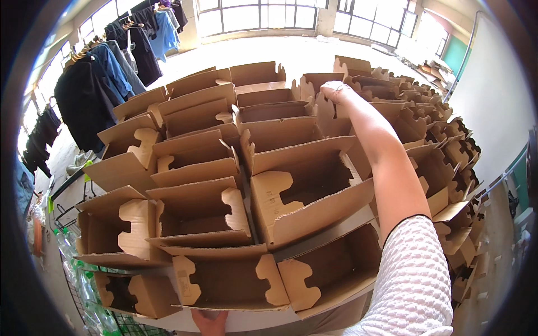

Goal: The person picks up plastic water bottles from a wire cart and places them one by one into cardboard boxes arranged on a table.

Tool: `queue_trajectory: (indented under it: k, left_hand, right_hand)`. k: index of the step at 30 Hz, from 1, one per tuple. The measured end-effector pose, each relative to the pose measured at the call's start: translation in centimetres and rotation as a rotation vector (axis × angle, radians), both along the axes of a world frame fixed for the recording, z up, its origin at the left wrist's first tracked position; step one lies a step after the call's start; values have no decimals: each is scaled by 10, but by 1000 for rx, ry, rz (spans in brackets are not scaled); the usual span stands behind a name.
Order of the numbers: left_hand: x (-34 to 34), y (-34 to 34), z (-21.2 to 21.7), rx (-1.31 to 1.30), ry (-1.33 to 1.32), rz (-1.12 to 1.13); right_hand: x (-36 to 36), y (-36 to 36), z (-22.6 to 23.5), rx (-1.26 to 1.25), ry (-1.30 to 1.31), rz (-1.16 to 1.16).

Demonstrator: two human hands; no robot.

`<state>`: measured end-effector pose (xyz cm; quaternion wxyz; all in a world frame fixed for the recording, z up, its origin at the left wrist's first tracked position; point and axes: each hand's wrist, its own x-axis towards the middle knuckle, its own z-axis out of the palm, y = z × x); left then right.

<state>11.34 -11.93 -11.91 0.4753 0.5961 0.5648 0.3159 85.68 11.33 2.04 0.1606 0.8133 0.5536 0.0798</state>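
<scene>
Many open brown cardboard boxes [302, 185] with notched flaps stand packed in rows in front of me, tilted toward me. My right hand [334, 89] reaches far over them and rests on the flap of a box [322, 81] in the back rows; its fingers are mostly hidden behind the cardboard. My right forearm, in a white knit sleeve [409, 280], crosses the right side of the stack. Only a small part of my left hand [210, 322] shows at the bottom edge, touching the underside of the front box [230, 283] and a pale board [246, 320].
Dark and blue garments [106, 73] hang on a rail at the left. A wire rack [84, 280] with green-capped bottles stands at the lower left. More stacked boxes [448, 145] spread to the right. Large windows [258, 14] line the far wall above a bright floor.
</scene>
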Motion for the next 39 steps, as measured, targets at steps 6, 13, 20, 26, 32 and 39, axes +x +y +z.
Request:
queue_trajectory:
  k: [6, 13, 20, 26, 32, 39]
  left_hand:
    - [2, -2, 3, 8, -29, 26]
    - [13, 0, 26, -110, -258, 15]
    - [5, -2, 18, 31, -119, -17]
    - [2, 0, 2, 44, 25, 2]
    - [-2, 1, 1, 41, 76, -9]
    - [-1, 4, 11, 7, 64, -55]
  right_hand:
    - [25, -48, 9, 50, 3, -106]
    - [26, -64, 11, 0, -158, -241]
    - [-31, -8, 65, 115, 114, -137]
    - [-175, 53, 76, -185, 474, 227]
    - [-177, 111, 41, -164, 293, 111]
    - [-189, 99, 28, -165, 336, 267]
